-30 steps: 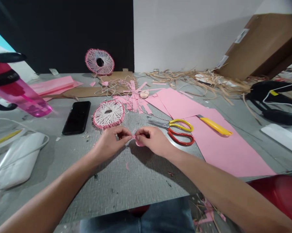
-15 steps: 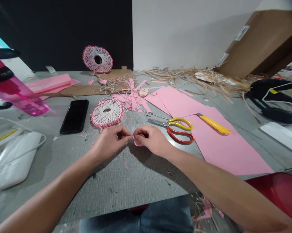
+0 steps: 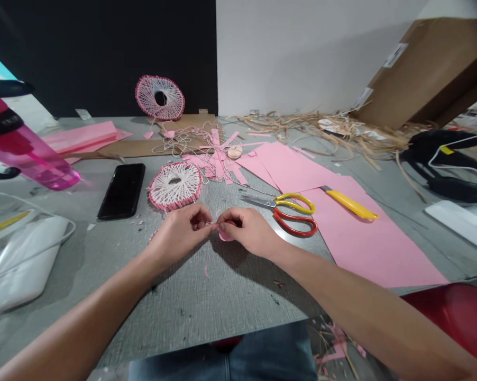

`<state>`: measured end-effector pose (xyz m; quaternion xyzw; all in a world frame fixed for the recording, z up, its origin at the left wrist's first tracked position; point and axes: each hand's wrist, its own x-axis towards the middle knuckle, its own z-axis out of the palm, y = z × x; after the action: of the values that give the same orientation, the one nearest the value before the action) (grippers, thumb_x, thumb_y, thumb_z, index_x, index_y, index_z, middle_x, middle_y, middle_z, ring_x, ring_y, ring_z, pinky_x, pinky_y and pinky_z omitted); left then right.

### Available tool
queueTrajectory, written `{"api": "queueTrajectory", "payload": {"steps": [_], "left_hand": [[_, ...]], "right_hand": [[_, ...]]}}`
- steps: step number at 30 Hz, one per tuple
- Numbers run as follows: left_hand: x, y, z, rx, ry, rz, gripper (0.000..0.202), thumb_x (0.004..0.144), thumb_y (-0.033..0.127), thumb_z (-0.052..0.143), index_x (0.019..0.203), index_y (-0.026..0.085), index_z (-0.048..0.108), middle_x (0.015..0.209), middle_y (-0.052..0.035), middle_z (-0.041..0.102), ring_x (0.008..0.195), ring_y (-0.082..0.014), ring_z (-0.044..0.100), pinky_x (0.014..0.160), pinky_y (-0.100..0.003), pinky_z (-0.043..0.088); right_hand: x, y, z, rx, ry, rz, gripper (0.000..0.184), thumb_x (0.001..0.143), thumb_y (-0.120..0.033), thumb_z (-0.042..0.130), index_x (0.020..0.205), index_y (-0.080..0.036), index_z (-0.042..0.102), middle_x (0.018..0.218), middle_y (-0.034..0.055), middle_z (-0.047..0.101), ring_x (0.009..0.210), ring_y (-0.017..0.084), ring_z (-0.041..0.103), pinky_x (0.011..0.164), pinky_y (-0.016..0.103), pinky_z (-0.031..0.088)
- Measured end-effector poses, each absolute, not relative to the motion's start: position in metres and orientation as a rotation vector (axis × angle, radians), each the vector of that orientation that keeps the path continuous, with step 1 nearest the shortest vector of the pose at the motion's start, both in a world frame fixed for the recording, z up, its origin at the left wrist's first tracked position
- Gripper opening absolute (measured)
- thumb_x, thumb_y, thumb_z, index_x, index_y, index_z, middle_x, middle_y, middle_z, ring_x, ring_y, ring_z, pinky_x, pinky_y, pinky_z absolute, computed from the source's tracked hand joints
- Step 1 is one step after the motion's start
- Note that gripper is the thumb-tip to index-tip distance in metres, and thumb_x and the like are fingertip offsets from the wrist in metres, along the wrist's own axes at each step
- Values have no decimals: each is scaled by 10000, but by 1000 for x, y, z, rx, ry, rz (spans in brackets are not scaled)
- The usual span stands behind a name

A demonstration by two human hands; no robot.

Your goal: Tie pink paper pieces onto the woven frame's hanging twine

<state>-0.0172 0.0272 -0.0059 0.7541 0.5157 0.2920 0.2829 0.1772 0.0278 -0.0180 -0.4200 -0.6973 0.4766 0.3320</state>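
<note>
My left hand (image 3: pixel 178 233) and my right hand (image 3: pixel 244 230) pinch close together above the grey table top (image 3: pixel 222 301). A small pink paper piece (image 3: pixel 225 236) sits under my right fingers, partly hidden by them. A thin thread (image 3: pixel 211 223) runs from my left fingertips towards it. Just beyond my left hand lies a white string-woven hoop with a pink rim (image 3: pixel 175 186). Red-and-yellow-handled scissors (image 3: pixel 290 214) lie to the right of my right hand, on the edge of pink paper sheets (image 3: pixel 365 238).
A yellow utility knife (image 3: pixel 351 205) lies on the pink sheets. On the left are a black phone (image 3: pixel 121 191) and a pink water bottle (image 3: pixel 32 159). Pink paper strips (image 3: pixel 218 164), beaded string, a second hoop (image 3: pixel 159 98) and dry raffia (image 3: pixel 321 127) lie beyond.
My hands have drawn slightly apart, and the thread now shows between my fingertips. The pink paper piece stays under my right hand. The scissors and other objects stay in place.
</note>
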Motion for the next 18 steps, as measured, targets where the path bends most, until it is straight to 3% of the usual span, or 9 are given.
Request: {"api": "queueTrajectory", "payload": {"steps": [3, 7, 12, 18], "left_hand": [[-18, 28, -6, 2076, 1367, 758, 131, 813, 294, 659, 879, 204, 728, 666, 29, 626, 620, -135, 544, 593, -262, 415], [-19, 28, -5, 2166, 1255, 722, 137, 845, 231, 600, 775, 205, 715, 765, -2, 705, 721, -155, 610, 672, -285, 444], [-20, 26, -4, 2161, 1243, 720, 137, 832, 213, 598, 724, 201, 682, 710, 9, 675, 681, -148, 595, 646, -276, 442], [-22, 26, -4, 2149, 1247, 650, 128, 866, 245, 599, 821, 209, 714, 798, -2, 710, 747, -162, 630, 683, -284, 461]], "right_hand": [[178, 28, -19, -1088, -1833, 1240, 140, 857, -114, 574, 762, -182, 650, 658, -27, 664, 620, 103, 584, 612, 219, 406], [177, 25, -20, -1071, -1848, 1226, 116, 857, -145, 579, 762, -186, 631, 659, -29, 652, 617, 104, 562, 618, 226, 400], [174, 22, -20, -1107, -1876, 1156, 89, 842, -154, 586, 764, -192, 605, 654, -36, 612, 621, 109, 521, 639, 242, 380], [174, 24, -21, -1147, -1892, 1097, 75, 823, -192, 575, 747, -193, 571, 640, -44, 538, 601, 105, 464, 594, 239, 336]]}}
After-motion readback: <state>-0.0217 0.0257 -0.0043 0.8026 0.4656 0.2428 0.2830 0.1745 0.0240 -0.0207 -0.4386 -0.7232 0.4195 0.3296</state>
